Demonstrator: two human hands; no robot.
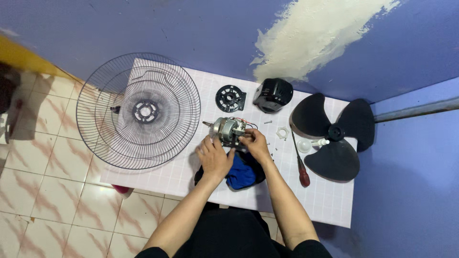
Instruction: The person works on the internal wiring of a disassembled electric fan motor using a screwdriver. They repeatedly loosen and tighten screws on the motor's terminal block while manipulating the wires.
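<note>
Both hands on the small silver metal fan motor w/ coloured wires [229,130], which sits mid-table on the white grid-patterned tabletop [330,205], just right of the big round wire fan guard [138,111]. Left hand [214,156] cups the motor's near side, fingers curled round the housing, thumb by the blue-and-black cloth [243,173] lying under both hands at the table's near edge. Right hand [256,143] has fingertips pressed together, pinching at the motor's wire end; can't tell if it grips a wire or a small part.

Behind the motor: flat black round plastic mounting plate [230,98] and black plastic motor cover [273,94], near each other. To the right: small white plastic ring nut [282,132], red-handled screwdriver [301,167] lying lengthwise, then black three-blade plastic fan blade [334,136] at the table's right end w/ a white plastic cap [304,145] just beside it. A few small screws [276,152] scattered by the right wrist.
</note>
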